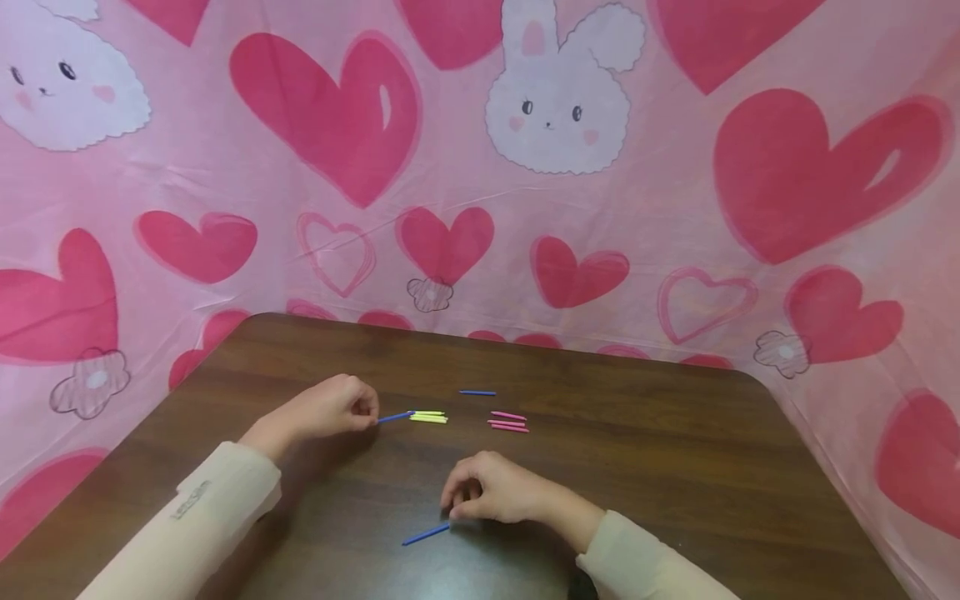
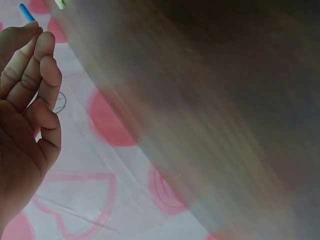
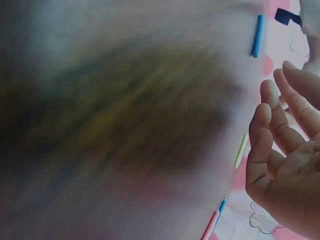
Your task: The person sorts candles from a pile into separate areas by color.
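Note:
My left hand pinches one end of a thin blue stick between thumb and forefinger. In the left wrist view that blue stick pokes out past the fingertips. Its far end meets a small group of yellow sticks in the head view. Nearer the front, my right hand hovers low, fingers loosely bent and holding nothing. A second blue stick lies on the table just beside its fingertips; the right wrist view shows this blue stick apart from the fingers.
Three pink sticks lie side by side right of the yellow ones. Behind both groups is another blue stick. The brown wooden table has rounded far corners and meets a pink curtain printed with hearts and rabbits.

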{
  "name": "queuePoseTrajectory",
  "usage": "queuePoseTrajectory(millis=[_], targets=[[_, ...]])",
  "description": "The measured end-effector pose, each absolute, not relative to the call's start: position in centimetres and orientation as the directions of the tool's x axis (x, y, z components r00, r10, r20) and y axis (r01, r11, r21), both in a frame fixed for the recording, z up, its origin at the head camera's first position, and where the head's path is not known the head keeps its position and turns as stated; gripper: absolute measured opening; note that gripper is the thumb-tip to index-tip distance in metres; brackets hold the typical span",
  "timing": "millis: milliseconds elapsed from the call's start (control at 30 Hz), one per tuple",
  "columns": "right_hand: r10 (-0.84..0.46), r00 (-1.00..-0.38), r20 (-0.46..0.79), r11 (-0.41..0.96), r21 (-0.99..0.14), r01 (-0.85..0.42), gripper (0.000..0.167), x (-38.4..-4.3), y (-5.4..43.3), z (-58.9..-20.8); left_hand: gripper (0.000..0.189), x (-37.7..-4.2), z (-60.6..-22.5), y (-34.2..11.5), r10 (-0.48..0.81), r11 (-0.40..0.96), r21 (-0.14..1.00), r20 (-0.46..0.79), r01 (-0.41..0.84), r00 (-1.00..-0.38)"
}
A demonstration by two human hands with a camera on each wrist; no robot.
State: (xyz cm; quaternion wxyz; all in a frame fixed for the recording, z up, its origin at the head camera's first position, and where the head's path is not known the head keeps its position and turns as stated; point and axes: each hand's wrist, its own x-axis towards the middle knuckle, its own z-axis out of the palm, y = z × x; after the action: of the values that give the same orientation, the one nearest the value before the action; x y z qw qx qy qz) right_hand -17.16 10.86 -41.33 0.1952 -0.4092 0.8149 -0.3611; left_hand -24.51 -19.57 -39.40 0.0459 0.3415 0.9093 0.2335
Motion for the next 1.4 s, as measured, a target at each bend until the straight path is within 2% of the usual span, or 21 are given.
queuePoseTrajectory(millis=[433,700,1067,1400], targets=[[-0.806,-0.575,-0.140,0.473,-0.736,-0.484,0.010,-17.0,10.0,-41.4,0.009,-26.4,-40.0,-17.3,0.653,0.639,0.502,0.046,0.583,-0.756],[-0.815,-0.560,-0.149,0.491,-0.691,-0.531,0.009,-17.1,9.6,-41.6,0.009,-27.1,-39.9,-16.2,0.673,0.622,0.487,0.069,0.614,-0.736],[-0.804,-0.574,-0.156,0.542,-0.587,-0.601,0.010,-16.9,9.0,-41.6,0.010,-28.5,-40.1,-15.3,0.699,0.622,0.454,0.048,0.639,-0.714],[-0.807,-0.574,-0.143,0.531,-0.603,-0.596,0.009,-16.9,9.1,-41.5,0.012,-29.4,-39.8,-13.6,0.718,0.595,0.453,0.072,0.664,-0.692]])
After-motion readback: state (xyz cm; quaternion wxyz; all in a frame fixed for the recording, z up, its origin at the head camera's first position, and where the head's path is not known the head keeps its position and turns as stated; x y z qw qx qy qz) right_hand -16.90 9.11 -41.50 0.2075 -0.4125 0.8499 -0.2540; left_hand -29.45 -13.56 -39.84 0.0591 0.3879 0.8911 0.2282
